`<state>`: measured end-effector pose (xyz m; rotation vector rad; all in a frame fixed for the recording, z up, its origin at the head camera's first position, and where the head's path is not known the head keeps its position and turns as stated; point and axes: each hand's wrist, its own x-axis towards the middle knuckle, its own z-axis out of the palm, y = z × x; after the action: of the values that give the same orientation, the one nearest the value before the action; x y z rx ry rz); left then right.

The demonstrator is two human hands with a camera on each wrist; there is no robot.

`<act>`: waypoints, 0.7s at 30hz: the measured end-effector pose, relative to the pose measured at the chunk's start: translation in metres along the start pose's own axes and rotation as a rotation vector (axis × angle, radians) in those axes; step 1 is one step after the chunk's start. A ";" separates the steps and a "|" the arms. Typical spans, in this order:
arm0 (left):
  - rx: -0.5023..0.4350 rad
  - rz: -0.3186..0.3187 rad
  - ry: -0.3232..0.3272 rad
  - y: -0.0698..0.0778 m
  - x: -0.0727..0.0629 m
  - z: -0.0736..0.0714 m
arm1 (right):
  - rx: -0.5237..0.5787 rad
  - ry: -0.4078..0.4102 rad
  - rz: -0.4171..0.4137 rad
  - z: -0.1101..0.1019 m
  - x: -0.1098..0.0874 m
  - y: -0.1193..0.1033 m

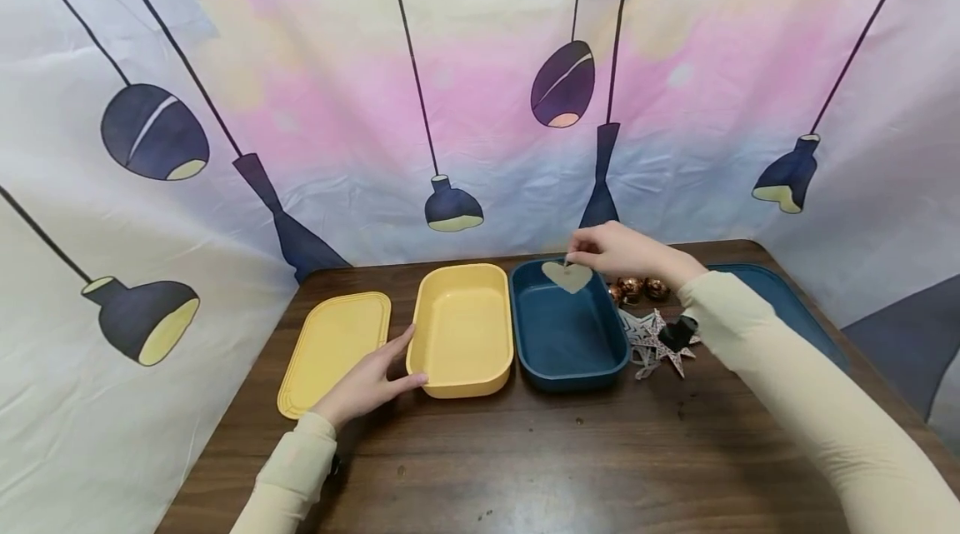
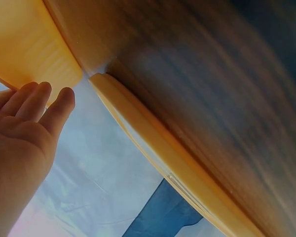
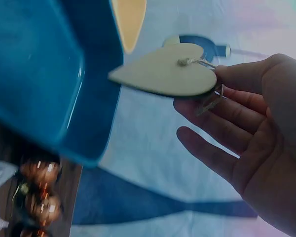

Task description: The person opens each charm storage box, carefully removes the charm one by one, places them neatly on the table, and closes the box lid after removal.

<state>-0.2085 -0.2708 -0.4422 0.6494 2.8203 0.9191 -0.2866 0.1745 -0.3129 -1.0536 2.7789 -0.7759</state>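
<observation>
My right hand (image 1: 618, 251) pinches a pale, flat heart ornament (image 1: 567, 276) at its top, by the string. The heart hangs over the far part of a deep blue box (image 1: 570, 374). In the right wrist view its twine loop (image 3: 207, 64) runs between thumb and forefinger, the other fingers spread loosely. My left hand (image 1: 372, 380) rests at the left side of a yellow box (image 1: 468, 386), thumb along the near corner and fingers by the wall. The left wrist view shows those fingers (image 2: 59, 111) extended against the yellow wall.
A yellow lid (image 1: 333, 351) lies left of the boxes, and a blue lid (image 1: 787, 301) lies at the far right, partly behind my right arm. Shiny copper balls (image 1: 632, 289) and star ornaments (image 1: 645, 334) sit right of the blue box. A patterned cloth (image 1: 337, 101) hangs behind the table.
</observation>
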 end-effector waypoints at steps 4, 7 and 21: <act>-0.006 -0.005 0.000 -0.001 -0.001 0.000 | 0.026 0.022 0.063 -0.010 -0.020 0.011; -0.003 0.003 0.003 -0.001 0.000 -0.001 | 0.030 0.039 0.112 -0.016 -0.033 0.019; -0.014 0.015 -0.004 -0.001 0.002 0.002 | -0.010 0.131 0.244 -0.033 -0.095 0.053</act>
<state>-0.2103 -0.2697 -0.4448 0.6706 2.8069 0.9380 -0.2535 0.2832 -0.3202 -0.6678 2.9468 -0.8265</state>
